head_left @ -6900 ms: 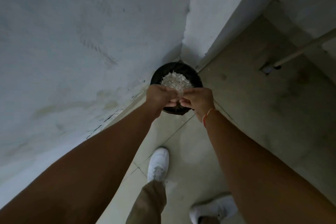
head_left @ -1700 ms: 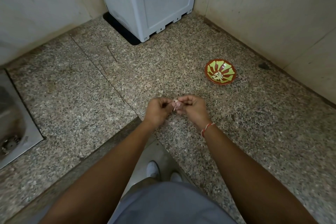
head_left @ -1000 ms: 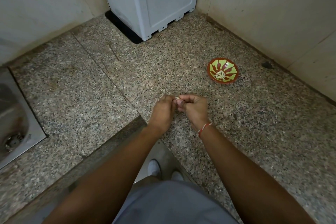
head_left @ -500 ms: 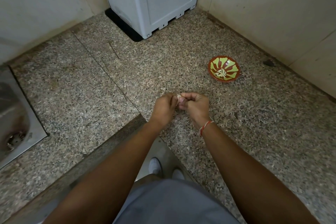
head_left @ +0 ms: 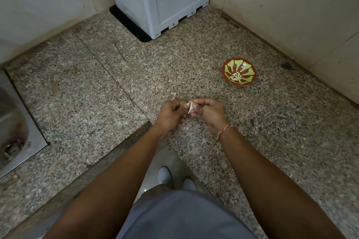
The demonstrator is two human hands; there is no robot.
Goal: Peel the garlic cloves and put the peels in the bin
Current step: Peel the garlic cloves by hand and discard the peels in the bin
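Bowl (head_left: pixel 239 73) holds pale garlic pieces (head_left: pixel 235 77); hands pinch clove (head_left: pixel 190 106).

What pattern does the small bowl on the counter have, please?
The bowl is red-brown with light green radiating patches inside, seen in the head view.

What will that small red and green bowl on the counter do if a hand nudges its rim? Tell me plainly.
The bowl looks shallow, with only a few pale pieces inside, so it is probably light and would slide on the speckled stone counter. Its sides narrow toward the base, so a push on the rim may tip it. If it is ceramic, which I cannot confirm, it could chip.
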